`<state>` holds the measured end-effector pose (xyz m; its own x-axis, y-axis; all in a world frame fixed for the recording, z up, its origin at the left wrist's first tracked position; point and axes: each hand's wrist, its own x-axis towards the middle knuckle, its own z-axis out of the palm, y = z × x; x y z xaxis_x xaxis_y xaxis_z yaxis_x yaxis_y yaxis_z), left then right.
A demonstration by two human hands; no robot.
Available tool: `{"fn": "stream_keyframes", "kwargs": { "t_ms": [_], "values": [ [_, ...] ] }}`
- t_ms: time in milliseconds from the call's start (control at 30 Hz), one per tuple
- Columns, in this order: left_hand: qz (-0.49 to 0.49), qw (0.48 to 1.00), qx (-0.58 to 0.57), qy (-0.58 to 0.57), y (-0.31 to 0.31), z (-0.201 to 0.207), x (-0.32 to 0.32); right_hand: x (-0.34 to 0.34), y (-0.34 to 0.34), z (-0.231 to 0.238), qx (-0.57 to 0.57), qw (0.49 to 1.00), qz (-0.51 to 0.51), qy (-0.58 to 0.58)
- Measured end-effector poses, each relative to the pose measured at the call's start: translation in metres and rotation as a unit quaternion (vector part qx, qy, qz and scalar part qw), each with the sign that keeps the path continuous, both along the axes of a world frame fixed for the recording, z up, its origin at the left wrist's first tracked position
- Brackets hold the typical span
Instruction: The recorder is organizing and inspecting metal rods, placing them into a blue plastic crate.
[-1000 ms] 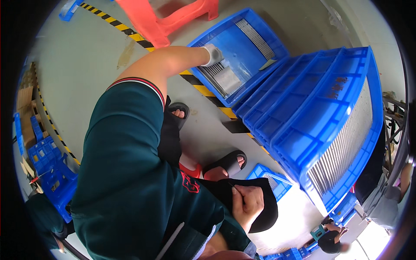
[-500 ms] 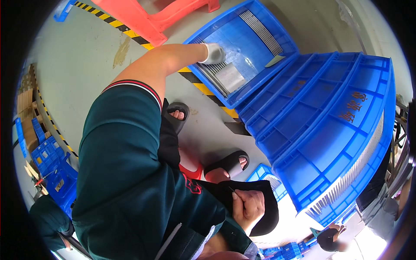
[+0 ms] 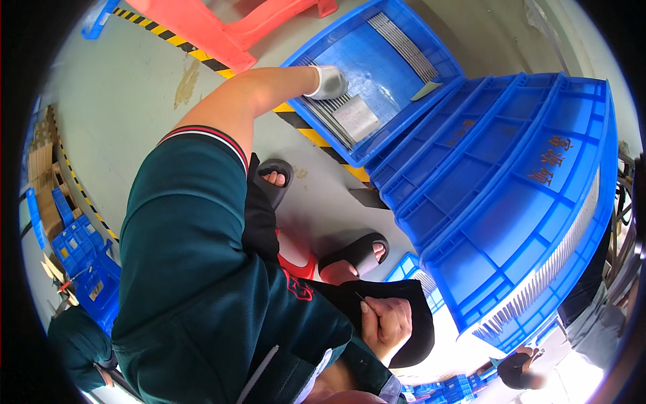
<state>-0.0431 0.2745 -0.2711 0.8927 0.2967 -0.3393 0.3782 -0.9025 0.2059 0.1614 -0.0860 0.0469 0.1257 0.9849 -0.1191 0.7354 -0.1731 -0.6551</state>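
My left hand [image 3: 330, 82], in a white glove, reaches into a shallow blue plastic bin [image 3: 304, 59]. It rests over a row of thin metal rods [image 3: 328, 122] along the bin's near side; its fingertips are hidden. Beside it lies a white paper slip [image 3: 355, 118]. A second row of rods [image 3: 402, 46] lines the far side, near a pale green slip [image 3: 426, 91]. My bare right hand [image 3: 387, 326] is close to my body, fingers pinched around a thin dark stick-like piece [image 3: 360, 295], of which only the tip shows.
Stacked blue bins [image 3: 511, 195] stand to the right, a row of thin pieces [image 3: 538, 283] showing at their edge. A red plastic stool [image 3: 229, 30] is at upper left, by yellow-black floor tape [image 3: 178, 40]. Other people [image 3: 77, 347] are at the rim.
My left hand has shifted very slightly left and up, still over the rods. The view has moved a little; my right hand keeps its pinch.
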Motion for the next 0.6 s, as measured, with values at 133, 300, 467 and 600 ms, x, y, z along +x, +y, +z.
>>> {"fn": "stream_keyframes", "kwargs": {
  "t_ms": [133,300,467,600],
  "values": [
    [-0.006,1.0,0.014,-0.014,-0.001,0.008,0.002,0.0,-0.001,0.0,-0.003,1.0,-0.001,0.001],
    [0.091,0.995,0.029,0.01,0.0,0.015,0.028,0.0,0.001,0.002,-0.001,1.0,-0.001,-0.001],
    [0.231,0.973,-0.003,-0.027,0.001,0.001,0.042,0.002,-0.001,0.003,0.007,1.0,-0.019,-0.003],
    [0.225,0.963,-0.051,0.141,0.014,0.021,0.056,0.002,-0.004,0.005,0.009,1.0,-0.022,0.003]
  ]
}}
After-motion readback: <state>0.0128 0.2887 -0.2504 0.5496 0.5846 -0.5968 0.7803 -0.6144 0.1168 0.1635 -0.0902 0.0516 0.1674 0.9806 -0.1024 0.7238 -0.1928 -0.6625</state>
